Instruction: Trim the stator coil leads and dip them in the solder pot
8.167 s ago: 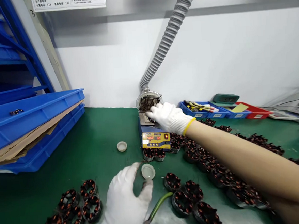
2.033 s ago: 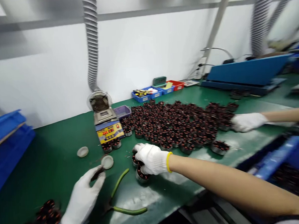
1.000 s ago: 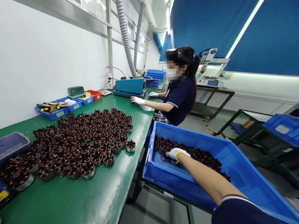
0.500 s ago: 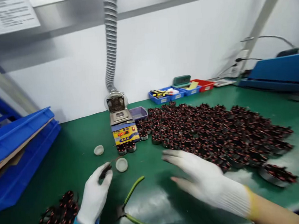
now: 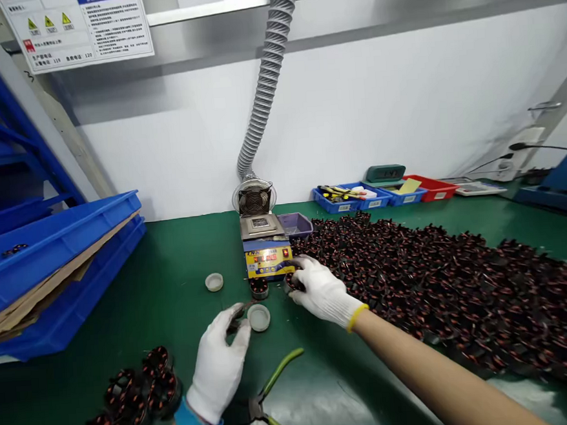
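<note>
My left hand (image 5: 220, 362), in a white glove with a blue wristband, pinches a small dark part just left of a round white dish (image 5: 258, 318). Beyond it, my right hand (image 5: 320, 289), gloved in white with a yellow cuff, has its fingers around a round copper-wound coil (image 5: 295, 281) in front of the yellow-and-blue heating device (image 5: 268, 259). Another coil (image 5: 259, 288) sits left of that one. Green-handled cutters (image 5: 256, 408) lie spread on the green table between my arms.
A large mass of coils (image 5: 443, 279) covers the right side. Several more coils (image 5: 127, 405) sit at front left, near stacked blue trays (image 5: 63, 254). A second white dish (image 5: 214, 282), a purple bin (image 5: 295, 224) and a ribbed hose (image 5: 268, 71) are around the device.
My right hand has moved forward and left, from over the table to the coil at the device, and closed on it. My left hand keeps its small part. The camera view has turned left.
</note>
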`<state>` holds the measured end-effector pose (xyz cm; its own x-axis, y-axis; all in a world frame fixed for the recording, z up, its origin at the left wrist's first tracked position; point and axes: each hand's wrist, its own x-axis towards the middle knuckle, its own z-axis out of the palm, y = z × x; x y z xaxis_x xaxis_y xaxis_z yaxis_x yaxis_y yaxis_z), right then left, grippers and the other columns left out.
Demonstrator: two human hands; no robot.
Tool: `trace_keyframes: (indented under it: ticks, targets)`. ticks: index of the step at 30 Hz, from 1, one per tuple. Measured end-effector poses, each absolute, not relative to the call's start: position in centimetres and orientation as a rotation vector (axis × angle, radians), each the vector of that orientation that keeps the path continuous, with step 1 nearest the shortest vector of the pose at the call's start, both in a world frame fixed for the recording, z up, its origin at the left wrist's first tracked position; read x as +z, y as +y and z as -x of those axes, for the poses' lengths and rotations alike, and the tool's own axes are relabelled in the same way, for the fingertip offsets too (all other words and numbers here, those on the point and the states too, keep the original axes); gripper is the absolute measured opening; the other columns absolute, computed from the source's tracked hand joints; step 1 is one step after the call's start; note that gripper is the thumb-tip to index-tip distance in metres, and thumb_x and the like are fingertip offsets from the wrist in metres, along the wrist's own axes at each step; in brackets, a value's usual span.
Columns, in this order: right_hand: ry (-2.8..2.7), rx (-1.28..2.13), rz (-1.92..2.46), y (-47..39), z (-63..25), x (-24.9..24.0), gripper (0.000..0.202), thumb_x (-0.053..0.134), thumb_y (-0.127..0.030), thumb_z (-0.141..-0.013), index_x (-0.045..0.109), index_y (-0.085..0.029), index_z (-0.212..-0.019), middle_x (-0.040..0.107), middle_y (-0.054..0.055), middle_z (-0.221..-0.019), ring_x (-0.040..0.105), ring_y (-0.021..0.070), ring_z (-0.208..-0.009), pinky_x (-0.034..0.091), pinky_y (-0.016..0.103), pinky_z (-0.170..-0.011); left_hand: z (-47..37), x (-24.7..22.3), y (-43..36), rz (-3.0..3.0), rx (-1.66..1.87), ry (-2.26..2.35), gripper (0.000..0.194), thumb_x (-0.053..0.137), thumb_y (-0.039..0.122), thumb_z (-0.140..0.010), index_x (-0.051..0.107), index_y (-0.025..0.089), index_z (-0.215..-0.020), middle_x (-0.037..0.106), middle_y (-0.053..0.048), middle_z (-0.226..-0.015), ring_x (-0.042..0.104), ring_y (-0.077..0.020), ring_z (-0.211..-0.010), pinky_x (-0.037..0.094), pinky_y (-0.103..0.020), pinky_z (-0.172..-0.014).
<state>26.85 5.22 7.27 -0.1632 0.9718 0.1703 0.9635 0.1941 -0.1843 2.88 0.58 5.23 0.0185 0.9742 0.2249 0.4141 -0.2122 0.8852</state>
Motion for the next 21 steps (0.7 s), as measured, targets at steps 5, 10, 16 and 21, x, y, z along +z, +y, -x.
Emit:
trace_keyframes:
  ticks: [5,10,16,21]
  targets:
    - [-2.287,0.142,1.313,1.4,-24.0,8.4,0.013,0.074,-0.029,-0.073,0.07,-0.019,-0.082,0.037,0.009,-0.156,0.024,0.0369,-0.145,0.03,0.052,-0.115,-4.9,4.5,-1.0,-1.09,1.089,1.056,0.067,0.045,0.065,-0.09,0.053,0.019,-0.137,0.065,-0.013,-0.129,0.07,-0.0258,-0.096,0.06,-0.04,-0.076]
    - [-2.461,0.139,1.212,-0.5,-19.7,8.5,0.028,0.076,-0.041,-0.075,0.071,-0.02,-0.092,0.063,0.014,-0.127,0.05,0.039,-0.124,0.04,0.053,-0.106,-5.8,5.2,-0.7,-0.789,1.218,1.07,0.06,0.056,0.079,-0.072,0.068,0.021,-0.078,0.071,-0.007,-0.078,0.068,-0.0228,-0.078,0.058,-0.034,-0.07]
    - [-2.352,0.493,1.567,0.5,-23.1,10.9,0.02,0.061,-0.046,-0.086,0.068,-0.027,-0.085,0.072,0.004,-0.084,0.067,0.0256,-0.078,0.05,0.034,-0.067,-4.6,5.2,0.6,-0.61,1.192,1.205,0.063,0.063,0.082,-0.063,0.044,0.022,-0.054,0.044,0.006,-0.043,0.035,-0.0066,-0.034,0.028,-0.021,-0.034]
    - [-2.11,0.893,1.499,2.3,-23.7,11.8,0.03,0.067,-0.036,-0.081,0.069,-0.032,-0.11,0.07,-0.001,-0.117,0.065,0.0249,-0.107,0.049,0.037,-0.091,-4.6,5.3,-0.2,-0.633,1.012,1.201,0.057,0.063,0.075,-0.071,0.056,0.02,-0.059,0.047,0.006,-0.043,0.037,-0.0083,-0.036,0.031,-0.021,-0.037]
